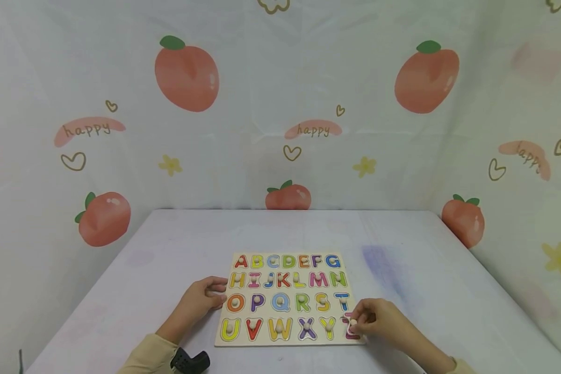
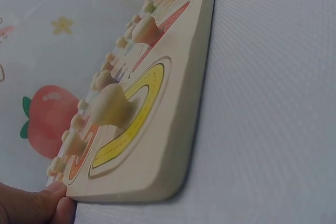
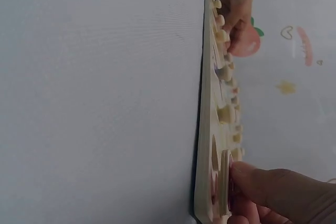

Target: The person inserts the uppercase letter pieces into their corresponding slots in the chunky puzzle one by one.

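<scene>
A wooden alphabet puzzle board (image 1: 285, 344) lies flat on the table, its colourful letter pieces each bearing a round knob. Against its left edge rests my left hand (image 1: 198, 300), thumb and fingertips touching the wood. The left wrist view has the thumb (image 2: 34, 203) at the board's edge, near the yellow U piece (image 2: 152, 90). At the lower right corner, my right hand (image 1: 376, 319) pinches the purplish-red letter Z piece (image 1: 351, 335) by its knob. The Z piece (image 3: 224, 182) appears slightly raised over its recess in the right wrist view; the fingers hide part of it.
The white table (image 1: 177, 244) extends around the board, with a bluish-purple smudge (image 1: 381, 267) at the right. Behind it hangs a pale cloth backdrop (image 1: 243, 156) printed with peaches. A black wrist strap device (image 1: 190, 361) sits at the left sleeve (image 1: 149, 356).
</scene>
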Available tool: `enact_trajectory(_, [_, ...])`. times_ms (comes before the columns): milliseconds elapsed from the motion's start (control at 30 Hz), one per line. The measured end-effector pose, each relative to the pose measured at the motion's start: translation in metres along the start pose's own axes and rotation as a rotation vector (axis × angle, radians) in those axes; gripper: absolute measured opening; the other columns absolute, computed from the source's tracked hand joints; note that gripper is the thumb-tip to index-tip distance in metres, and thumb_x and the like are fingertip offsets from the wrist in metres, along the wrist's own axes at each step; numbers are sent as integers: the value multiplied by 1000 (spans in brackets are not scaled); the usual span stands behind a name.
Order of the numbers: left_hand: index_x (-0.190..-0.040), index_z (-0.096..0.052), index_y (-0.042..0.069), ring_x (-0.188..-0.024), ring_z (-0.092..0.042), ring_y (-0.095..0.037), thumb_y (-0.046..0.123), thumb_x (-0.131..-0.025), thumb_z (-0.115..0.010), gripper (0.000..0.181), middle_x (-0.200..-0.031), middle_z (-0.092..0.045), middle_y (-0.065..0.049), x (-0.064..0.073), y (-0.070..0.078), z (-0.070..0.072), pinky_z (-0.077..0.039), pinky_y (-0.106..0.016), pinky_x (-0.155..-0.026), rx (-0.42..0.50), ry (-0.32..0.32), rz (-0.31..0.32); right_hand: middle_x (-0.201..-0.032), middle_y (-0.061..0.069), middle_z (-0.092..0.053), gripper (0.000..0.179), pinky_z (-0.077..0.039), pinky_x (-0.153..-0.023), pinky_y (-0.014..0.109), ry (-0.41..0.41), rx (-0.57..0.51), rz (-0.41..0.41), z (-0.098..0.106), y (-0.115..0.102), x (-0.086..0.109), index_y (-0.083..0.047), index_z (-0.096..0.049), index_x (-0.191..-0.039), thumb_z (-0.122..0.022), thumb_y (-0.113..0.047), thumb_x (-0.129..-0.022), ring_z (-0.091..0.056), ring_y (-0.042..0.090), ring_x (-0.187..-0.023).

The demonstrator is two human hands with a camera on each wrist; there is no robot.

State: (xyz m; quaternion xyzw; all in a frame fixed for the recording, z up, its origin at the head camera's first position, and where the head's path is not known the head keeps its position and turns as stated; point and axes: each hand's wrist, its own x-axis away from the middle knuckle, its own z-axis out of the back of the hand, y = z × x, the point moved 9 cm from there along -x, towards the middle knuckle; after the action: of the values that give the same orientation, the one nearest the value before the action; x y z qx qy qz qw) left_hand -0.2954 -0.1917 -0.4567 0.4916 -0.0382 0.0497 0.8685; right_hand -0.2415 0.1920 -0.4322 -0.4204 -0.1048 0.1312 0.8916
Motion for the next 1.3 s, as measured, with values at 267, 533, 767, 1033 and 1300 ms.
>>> enact_trajectory(267, [-120, -60, -4, -81, -64, -14, -2, -82, -69, 40, -101, -65, -11, 1, 1, 1, -58, -28, -67, 0, 1, 7, -66, -3, -58, 24, -41, -52, 20, -12, 16, 3, -7, -1, 2, -9, -63, -79, -83, -22, -73, -50, 4, -58])
enact_trajectory(533, [-120, -60, -4, -81, -65, -14, -2, -82, -70, 39, -101, -65, -11, 2, 4, 1, -58, -28, -67, -2, 5, -4, -67, -3, -59, 24, -40, -52, 19, -5, 19, 13, -10, -2, 2, -8, -63, -79, -83, -21, -74, -50, 3, -58])
enact_trajectory(767, [-121, -60, -4, -82, -65, -15, -1, -82, -70, 40, -101, -65, -10, 2, 3, 1, -58, -28, -67, -15, 4, -5, -67, -4, -57, 24, -40, -53, 19, -4, 26, -5, -10, 0, 1, -9, -63, -79, -82, -23, -74, -49, 4, -59])
enact_trajectory(1033, [-120, -60, -4, -82, -65, -15, 0, -82, -70, 40, -101, -65, -10, 2, 4, 1, -58, -28, -67, -14, 2, -9, -67, -3, -57, 24, -40, -52, 19, -1, 23, -3, -13, 1, 0, -8, -63, -79, -82, -22, -75, -49, 4, -59])
enact_trajectory(1300, [-120, -60, -4, -82, -64, -14, -1, -82, -70, 40, -101, -65, -11, 2, 5, 2, -58, -28, -66, -16, 2, -11, -66, -4, -56, 24, -39, -50, 19, -13, 37, 14, -14, 0, -2, -9, -62, -78, -82, -21, -74, -48, 3, -57])
